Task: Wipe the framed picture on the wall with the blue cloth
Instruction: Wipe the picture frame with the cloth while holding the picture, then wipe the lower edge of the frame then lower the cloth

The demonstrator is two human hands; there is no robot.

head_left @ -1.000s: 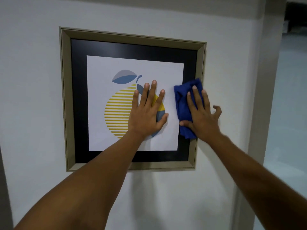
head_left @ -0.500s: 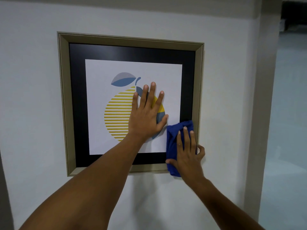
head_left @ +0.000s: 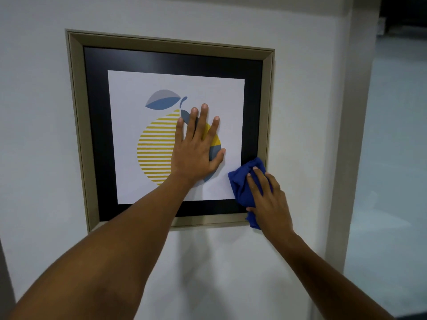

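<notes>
A framed picture point(head_left: 78, 125) hangs on the white wall: beige frame, black mat, white print of a yellow striped fruit with a blue leaf. My left hand point(head_left: 196, 148) lies flat on the glass over the fruit, fingers spread. My right hand point(head_left: 268, 197) presses a bunched blue cloth point(head_left: 241, 185) against the picture's lower right corner. The cloth covers part of the black mat and the bottom frame edge there.
The white wall point(head_left: 231, 269) ends in a corner post point(head_left: 353, 135) just right of the frame. Beyond it, at far right, lies a pale open space point(head_left: 397, 158).
My right hand swept the cloth down the picture's right side from mid-height to the bottom corner, then shifted slightly up. My left hand stayed flat on the fruit.
</notes>
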